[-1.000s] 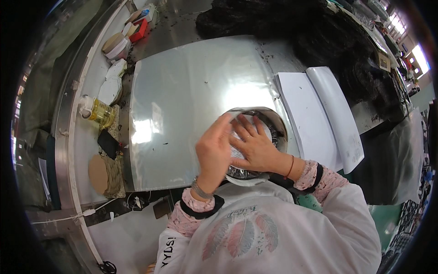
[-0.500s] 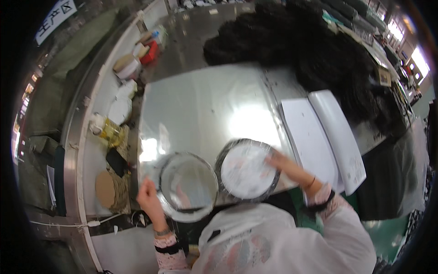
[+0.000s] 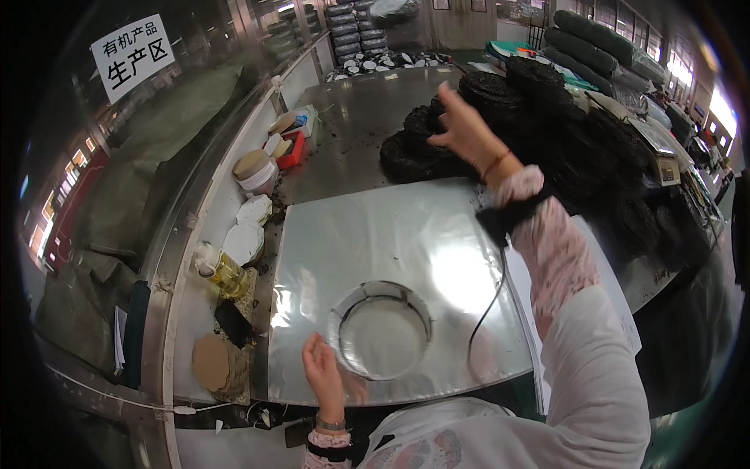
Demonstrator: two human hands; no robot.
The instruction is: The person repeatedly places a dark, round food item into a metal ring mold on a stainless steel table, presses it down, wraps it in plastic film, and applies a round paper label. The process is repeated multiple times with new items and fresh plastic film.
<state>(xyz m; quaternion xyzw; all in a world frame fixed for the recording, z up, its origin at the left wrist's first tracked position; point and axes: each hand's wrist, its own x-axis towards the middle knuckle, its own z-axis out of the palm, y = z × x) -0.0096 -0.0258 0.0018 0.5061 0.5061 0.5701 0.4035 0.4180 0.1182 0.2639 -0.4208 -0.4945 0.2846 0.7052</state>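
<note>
My right hand (image 3: 466, 129) is stretched far forward with fingers spread and nothing in it, beside the heap of round black dried cakes (image 3: 547, 117). Beyond it, a blurred white round pack (image 3: 394, 11) shows in the air above the far end of the table. A shallow shiny ring (image 3: 383, 361) lies on the metal sheet (image 3: 344, 234) in front of me; only the sheet shows inside it. Just left of the ring, my left hand (image 3: 322, 371) is raised, its fingers loosely bent and holding nothing I can see.
Many white round packs (image 3: 391, 61) lie at the table's far end. Along the left ledge stand a red box (image 3: 293, 148), a bottle of yellow liquid (image 3: 228, 275) and brown card discs (image 3: 212, 363). White papers (image 3: 609, 301) lie right; a scale (image 3: 664, 156) stands beyond.
My right hand has swung from the near edge far forward and let go of the white round pack, now airborne. The ring and left hand stay close together; the view has tilted up.
</note>
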